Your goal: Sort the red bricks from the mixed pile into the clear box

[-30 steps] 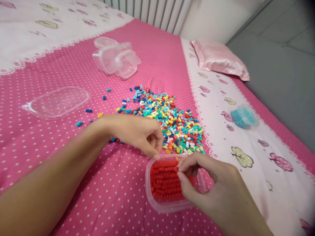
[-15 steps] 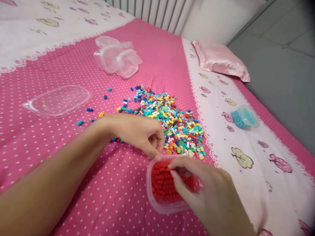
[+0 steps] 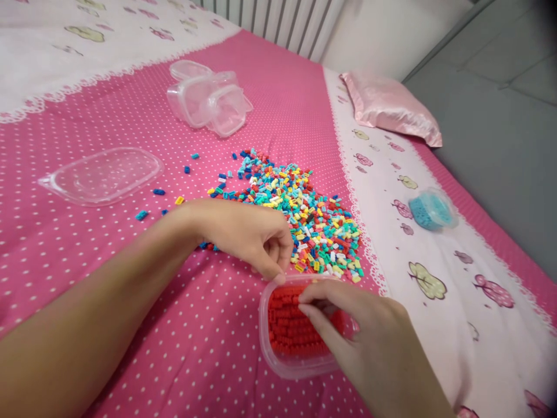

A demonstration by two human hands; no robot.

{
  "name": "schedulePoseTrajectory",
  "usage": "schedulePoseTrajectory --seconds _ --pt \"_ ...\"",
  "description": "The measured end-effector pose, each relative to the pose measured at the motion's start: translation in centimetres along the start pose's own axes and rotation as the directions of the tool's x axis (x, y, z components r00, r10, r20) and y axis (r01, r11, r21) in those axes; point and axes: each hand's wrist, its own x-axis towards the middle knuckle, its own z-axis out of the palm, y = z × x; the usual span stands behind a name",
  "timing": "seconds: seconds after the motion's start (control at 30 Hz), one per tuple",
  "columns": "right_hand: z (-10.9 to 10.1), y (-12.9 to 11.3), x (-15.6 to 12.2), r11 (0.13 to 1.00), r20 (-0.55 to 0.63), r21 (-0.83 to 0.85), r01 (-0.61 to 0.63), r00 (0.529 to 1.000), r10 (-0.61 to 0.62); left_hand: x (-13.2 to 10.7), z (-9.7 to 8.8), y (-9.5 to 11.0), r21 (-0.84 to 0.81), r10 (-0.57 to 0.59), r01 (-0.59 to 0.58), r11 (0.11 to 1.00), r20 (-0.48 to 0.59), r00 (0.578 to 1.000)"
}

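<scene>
Rows of small red building bricks (image 3: 289, 328) fill a clear plastic container (image 3: 300, 370) low in the view. My left hand (image 3: 248, 235) is curled, its thumb and fingertips closed at the container's far left rim. Over the bricks, my right hand (image 3: 369, 331) pinches with thumb and forefinger; a red brick seems to be at the fingertips, mostly hidden among the others. Just beyond both hands spreads a heap of mixed-colour building bricks (image 3: 304, 215), partly covered by my left hand.
A clear lid (image 3: 104, 177) lies flat at left, with a few stray bricks near it. Empty clear containers (image 3: 204, 101) are piled farther back. A container of light-blue bricks (image 3: 430, 210) stands at right. A pink pillow (image 3: 389, 107) rests by the grey headboard (image 3: 491, 116).
My right thumb and forefinger have closed slightly over the red bricks. My left hand stays at the container's rim.
</scene>
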Motion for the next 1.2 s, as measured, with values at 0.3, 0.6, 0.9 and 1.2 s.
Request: schedulePoseTrajectory --seconds 0.3,0.6,0.9,1.2 --pt "-0.3 0.1 -0.4 0.988 0.055 -0.142 0.067 0.997 -0.060 0.0 0.0 0.0 -0.002 -0.001 0.001 1.000 0.003 1.000" --pt "1.3 0.1 -0.8 0.993 0.011 -0.118 0.017 1.000 -0.016 0.0 0.0 0.2 0.022 -0.011 0.010 1.000 0.006 1.000" --pt "1.3 -0.1 -0.3 0.979 0.036 -0.191 0.069 0.997 -0.063 0.0 0.0 0.2 0.006 -0.007 0.007 1.000 0.003 1.000" --pt "1.3 -0.1 -0.5 0.992 0.067 -0.118 0.053 0.997 -0.046 0.0 0.0 0.4 0.019 -0.029 0.029 0.999 -0.004 1.000"
